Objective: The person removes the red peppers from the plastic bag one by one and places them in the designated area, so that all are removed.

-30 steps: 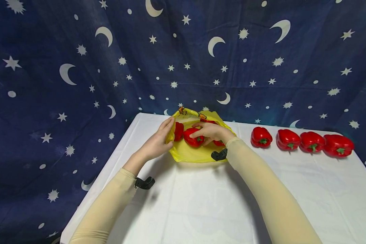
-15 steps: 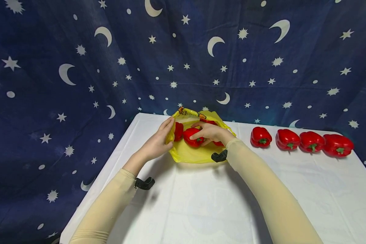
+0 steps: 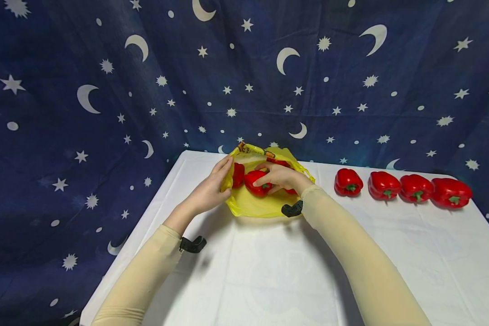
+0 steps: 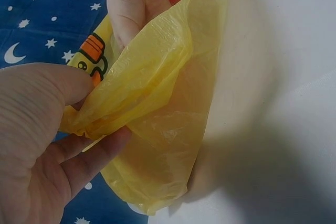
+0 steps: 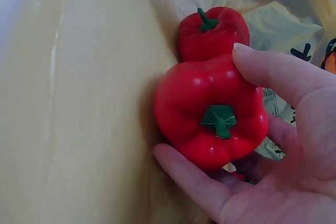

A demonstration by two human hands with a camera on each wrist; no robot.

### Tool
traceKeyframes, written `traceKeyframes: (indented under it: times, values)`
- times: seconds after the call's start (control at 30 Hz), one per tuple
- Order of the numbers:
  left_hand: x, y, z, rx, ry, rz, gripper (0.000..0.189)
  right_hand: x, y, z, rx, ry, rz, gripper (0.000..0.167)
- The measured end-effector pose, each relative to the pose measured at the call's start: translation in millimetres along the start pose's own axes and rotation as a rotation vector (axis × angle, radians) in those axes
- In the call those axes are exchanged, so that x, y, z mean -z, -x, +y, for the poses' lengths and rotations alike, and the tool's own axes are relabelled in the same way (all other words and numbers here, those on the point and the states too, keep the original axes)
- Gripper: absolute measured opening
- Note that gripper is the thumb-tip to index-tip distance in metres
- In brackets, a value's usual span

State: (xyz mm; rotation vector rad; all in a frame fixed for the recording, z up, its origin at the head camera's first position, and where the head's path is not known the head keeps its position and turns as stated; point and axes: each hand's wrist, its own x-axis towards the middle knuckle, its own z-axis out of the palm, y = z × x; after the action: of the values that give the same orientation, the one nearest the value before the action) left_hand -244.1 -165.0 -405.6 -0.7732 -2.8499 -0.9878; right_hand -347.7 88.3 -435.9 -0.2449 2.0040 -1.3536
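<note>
A yellow plastic bag (image 3: 248,209) lies on its side with its mouth toward me. My left hand (image 3: 208,193) pinches the left edge of its mouth, and in the left wrist view thumb and fingers (image 4: 113,145) squeeze the thin plastic. Inside the bag my right hand (image 3: 284,176) grips a glossy red bell pepper (image 5: 181,95), its green stem facing the camera. Thumb and fingers sit on opposite sides of it. Just behind touches another red bell pepper (image 5: 220,40). More red shows under and behind the right hand, partly hidden.
On the white-covered table (image 3: 269,271), several red bell peppers (image 3: 348,182) stand in a row toward the right back. A dark blue cloth (image 3: 244,77) with moons and stars hangs behind the table. Black wrist cameras (image 3: 193,244) sit on both sleeves.
</note>
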Motion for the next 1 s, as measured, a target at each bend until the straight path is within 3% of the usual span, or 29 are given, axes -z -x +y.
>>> traceKeyframes:
  times: [0.27,0.5,0.7,1.0]
  values:
    - [-1.0,-2.7,2.9,-0.004,0.003,-0.004,0.088,1.9,2.9,3.1,0.028,-0.073,0.028,0.073]
    - [-1.3,-3.4,2.4,-0.010,-0.001,0.002,0.088,4.9,23.6,-7.6,0.050,-0.193,0.028,0.073]
    - [-1.7,-1.7,-0.3,-0.017,0.012,0.007,0.090,6.4,53.4,-10.6,0.100,-0.268,-0.011,0.066]
    - [-3.3,1.1,-2.4,-0.025,0.008,0.008,0.091,18.5,110.9,3.1,0.149,-0.324,0.017,0.067]
